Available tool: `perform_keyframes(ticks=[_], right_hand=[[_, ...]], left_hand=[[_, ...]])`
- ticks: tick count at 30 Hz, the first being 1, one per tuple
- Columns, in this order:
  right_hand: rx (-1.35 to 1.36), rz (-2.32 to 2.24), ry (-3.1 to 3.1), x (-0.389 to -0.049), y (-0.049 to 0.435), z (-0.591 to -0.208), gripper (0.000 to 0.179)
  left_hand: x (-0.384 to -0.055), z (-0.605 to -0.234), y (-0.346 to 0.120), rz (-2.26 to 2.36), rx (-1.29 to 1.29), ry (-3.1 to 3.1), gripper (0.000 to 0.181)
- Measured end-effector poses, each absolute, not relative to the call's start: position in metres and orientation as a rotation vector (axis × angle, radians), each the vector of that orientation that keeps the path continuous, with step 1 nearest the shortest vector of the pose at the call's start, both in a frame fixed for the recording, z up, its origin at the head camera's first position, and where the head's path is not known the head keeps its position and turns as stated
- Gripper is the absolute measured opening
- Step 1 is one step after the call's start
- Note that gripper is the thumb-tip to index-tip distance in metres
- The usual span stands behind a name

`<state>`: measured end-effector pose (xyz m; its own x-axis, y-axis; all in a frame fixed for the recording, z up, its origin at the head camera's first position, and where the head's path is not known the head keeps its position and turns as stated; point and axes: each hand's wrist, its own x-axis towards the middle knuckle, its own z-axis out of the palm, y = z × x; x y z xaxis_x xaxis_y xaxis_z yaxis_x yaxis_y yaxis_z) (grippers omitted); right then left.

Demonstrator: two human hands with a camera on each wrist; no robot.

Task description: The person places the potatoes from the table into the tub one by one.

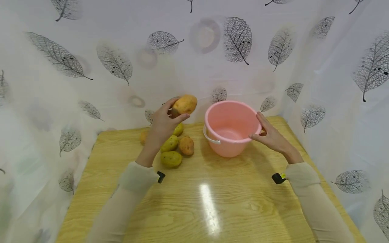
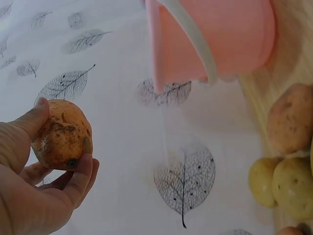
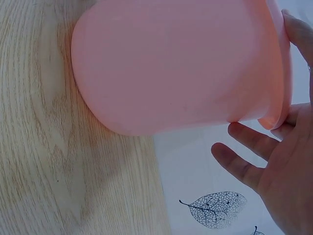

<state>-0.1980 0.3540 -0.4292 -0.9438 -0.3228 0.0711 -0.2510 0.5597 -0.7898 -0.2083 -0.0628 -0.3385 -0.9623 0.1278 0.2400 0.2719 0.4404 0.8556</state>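
Observation:
My left hand [image 1: 164, 121] holds an orange-brown potato [image 1: 185, 104] up above the table, to the left of the bucket. In the left wrist view, the thumb and fingers grip this potato [image 2: 63, 134], which has dark spots on its skin. A pink bucket [image 1: 229, 148] stands upright on the table, its white handle [image 1: 211, 137] hanging down on the left. At the bucket's right side, my right hand [image 1: 273, 138] holds the rim with thumb and fingers. The right wrist view shows two fingers [image 3: 244, 142] spread below the rim, near the bucket's wall.
Yellow-green potatoes [image 1: 171, 159] and brownish ones [image 1: 186, 145] lie together on the wooden table [image 1: 170, 202], left of the bucket. Some are partly hidden behind the left hand and wrist. A leaf-patterned white curtain [image 1: 188, 67] encloses the back and sides.

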Motion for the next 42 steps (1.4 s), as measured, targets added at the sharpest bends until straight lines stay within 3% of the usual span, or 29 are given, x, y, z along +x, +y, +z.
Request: perform_keyframes(ticks=[42], right_hand=[[-0.484, -1.370, 2.685, -0.198, 0.351, -0.429, 0.097]], left_hand=[[-0.225, -0.383, 0.080, -1.423, -0.679, -2.689, 0.071]])
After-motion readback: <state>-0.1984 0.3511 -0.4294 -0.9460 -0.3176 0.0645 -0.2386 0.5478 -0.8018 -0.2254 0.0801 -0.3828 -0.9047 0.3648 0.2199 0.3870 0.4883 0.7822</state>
